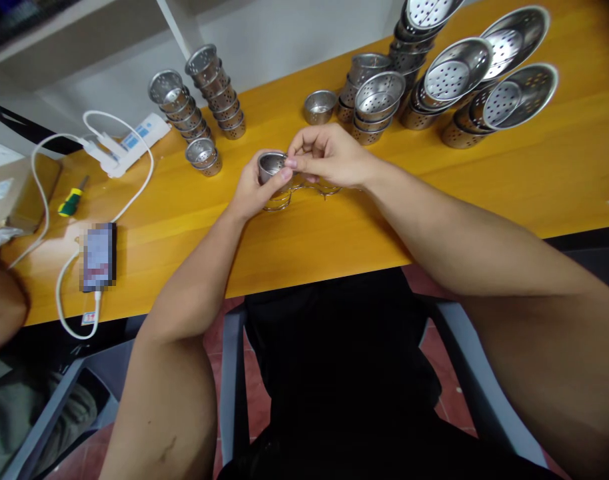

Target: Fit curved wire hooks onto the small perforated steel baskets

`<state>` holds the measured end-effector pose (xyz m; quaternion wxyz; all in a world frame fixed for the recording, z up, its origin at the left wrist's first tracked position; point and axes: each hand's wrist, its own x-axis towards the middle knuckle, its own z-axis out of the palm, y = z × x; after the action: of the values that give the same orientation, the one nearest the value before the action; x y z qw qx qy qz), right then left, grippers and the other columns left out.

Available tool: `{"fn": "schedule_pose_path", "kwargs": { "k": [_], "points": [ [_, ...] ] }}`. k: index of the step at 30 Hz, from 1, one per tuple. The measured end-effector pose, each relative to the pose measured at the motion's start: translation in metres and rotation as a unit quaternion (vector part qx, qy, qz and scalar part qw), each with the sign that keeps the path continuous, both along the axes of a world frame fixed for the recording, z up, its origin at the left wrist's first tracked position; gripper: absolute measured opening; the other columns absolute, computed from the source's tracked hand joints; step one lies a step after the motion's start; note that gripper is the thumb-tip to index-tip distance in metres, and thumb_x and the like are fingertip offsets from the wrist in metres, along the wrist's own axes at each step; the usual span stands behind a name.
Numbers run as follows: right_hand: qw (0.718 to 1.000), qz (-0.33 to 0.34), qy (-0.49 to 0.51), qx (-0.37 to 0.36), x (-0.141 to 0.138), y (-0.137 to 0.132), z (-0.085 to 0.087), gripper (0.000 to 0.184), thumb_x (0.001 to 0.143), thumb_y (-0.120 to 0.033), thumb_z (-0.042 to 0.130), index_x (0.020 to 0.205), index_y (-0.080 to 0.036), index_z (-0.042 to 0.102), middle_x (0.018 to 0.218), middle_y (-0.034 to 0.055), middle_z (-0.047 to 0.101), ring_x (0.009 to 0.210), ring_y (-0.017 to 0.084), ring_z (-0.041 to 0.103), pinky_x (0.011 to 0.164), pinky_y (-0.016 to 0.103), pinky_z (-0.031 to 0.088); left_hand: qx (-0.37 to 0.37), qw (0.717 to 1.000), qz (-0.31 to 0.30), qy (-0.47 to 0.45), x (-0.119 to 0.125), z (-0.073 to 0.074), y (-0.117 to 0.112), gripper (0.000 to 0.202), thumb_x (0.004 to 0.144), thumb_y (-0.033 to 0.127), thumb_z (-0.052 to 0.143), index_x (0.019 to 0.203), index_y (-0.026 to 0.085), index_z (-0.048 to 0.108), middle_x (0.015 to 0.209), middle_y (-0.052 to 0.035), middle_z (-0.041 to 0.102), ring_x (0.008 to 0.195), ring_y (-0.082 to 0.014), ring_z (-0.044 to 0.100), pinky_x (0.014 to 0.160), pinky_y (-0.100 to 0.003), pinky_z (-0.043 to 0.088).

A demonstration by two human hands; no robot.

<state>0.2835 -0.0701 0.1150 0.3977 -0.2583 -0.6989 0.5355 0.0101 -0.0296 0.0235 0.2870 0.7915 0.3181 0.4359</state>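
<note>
Over the wire rack [326,191], the left hand [253,189] curls around a metal cup [271,167]. The right hand [334,153], fingers bent nearly closed, touches its rim; grip unclear.

The left hand [254,190] hides part of the gripped perforated steel cup [271,164], the right hand [333,157] part of the wire rack [300,187] below. Beyond the grip, rightward, the picture's top edge cuts the tallest cup stack [410,50]; leftward, the smartphone screen [98,257] is pixelated.
</note>
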Motion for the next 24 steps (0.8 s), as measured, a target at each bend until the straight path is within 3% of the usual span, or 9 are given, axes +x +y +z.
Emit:
{"fn": "schedule_pose_path", "kwargs": {
  "k": [4,9,17,24],
  "points": [
    [1.0,0.003,0.008,0.011,-0.002,0.004,-0.006,0.082,0.083,-0.098,0.115,0.098,-0.03,0.073,0.071,-0.0043,0.066,0.058,0.016,0.053,0.049,0.033,0.04,0.023,0.999,-0.02,0.018,-0.002,-0.003,-0.001,0.113,0.087,0.113,0.095,0.16,0.031,0.071,0.149,-0.012,0.086,0.138,-0.0367,0.089,0.128,-0.058,0.073],
    [0.999,-0.019,-0.027,-0.004,-0.004,0.004,-0.007,0.076,0.087,-0.091,0.118,0.095,-0.031,0.071,0.068,-0.0049,0.063,0.058,0.019,0.053,0.047,0.034,0.042,0.027,0.999,-0.01,0.024,0.0,-0.004,-0.001,0.107,0.093,0.111,0.092,0.158,0.029,0.071,0.149,-0.0129,0.085,0.139,-0.0368,0.087,0.129,-0.059,0.072],
    [0.999,-0.03,0.001,0.01,-0.009,0.009,-0.014,0.072,0.081,-0.084,0.125,0.087,-0.03,0.077,0.08,0.0002,0.077,0.072,0.021,0.066,0.055,0.034,0.056,0.03,0.999,-0.01,0.024,-0.001,-0.001,-0.004,0.1,0.097,0.108,0.092,0.155,0.03,0.071,0.144,-0.0115,0.086,0.132,-0.0344,0.087,0.128,-0.058,0.071],
    [0.999,-0.025,0.005,0.025,-0.008,0.015,-0.024,0.079,0.079,-0.097,0.119,0.092,-0.03,0.079,0.086,0.0009,0.079,0.077,0.022,0.069,0.065,0.037,0.064,0.04,0.999,-0.003,0.028,-0.002,0.002,-0.005,0.099,0.098,0.107,0.092,0.154,0.027,0.073,0.143,-0.0121,0.087,0.134,-0.036,0.088,0.132,-0.059,0.07]
  ]
}}
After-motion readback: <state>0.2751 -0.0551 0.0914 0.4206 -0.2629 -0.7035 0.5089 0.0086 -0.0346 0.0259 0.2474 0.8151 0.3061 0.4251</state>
